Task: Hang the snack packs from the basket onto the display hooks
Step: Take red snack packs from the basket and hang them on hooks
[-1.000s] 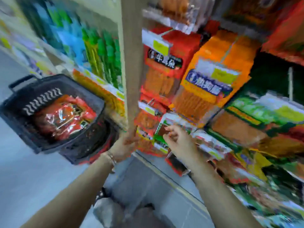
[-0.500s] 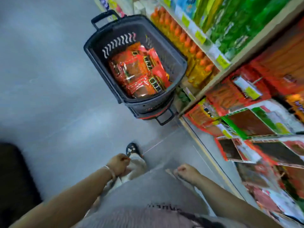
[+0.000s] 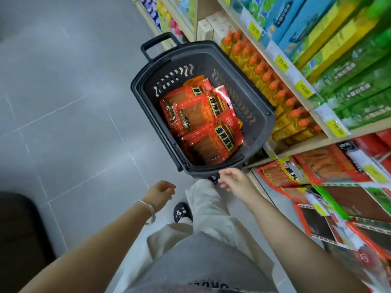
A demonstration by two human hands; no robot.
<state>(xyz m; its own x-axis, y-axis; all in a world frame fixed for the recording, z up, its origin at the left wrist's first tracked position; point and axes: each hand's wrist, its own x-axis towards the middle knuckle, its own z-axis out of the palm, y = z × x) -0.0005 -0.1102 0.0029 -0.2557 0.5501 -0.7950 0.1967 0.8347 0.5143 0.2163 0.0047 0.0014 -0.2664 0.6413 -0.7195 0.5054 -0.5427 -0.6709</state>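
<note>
A dark grey shopping basket (image 3: pixel 257 96) stands on the floor against the shelving, and several red-orange snack packs (image 3: pixel 203 121) lie piled inside it. My right hand (image 3: pixel 234 181) hovers just in front of the basket's near rim, fingers loosely spread, holding nothing. My left hand (image 3: pixel 161 192), with a bracelet at the wrist, hangs lower left of the basket with loosely curled fingers and is empty. More snack packs (image 3: pixel 330 172) hang on the display at the right; the hooks themselves are hidden behind them.
Shelves with orange-capped bottles (image 3: pixel 273 85) and green and blue boxes (image 3: pixel 338 58) run along the right. Grey tiled floor (image 3: pixel 63 115) stretches to the left. My legs and a dark shoe (image 3: pixel 182 212) are below the basket. A dark object (image 3: pixel 19 240) sits at the lower left.
My view swung from the hanging display down to the basket. Both hands left the display, dropped to my sides, then rose toward the basket's near rim.
</note>
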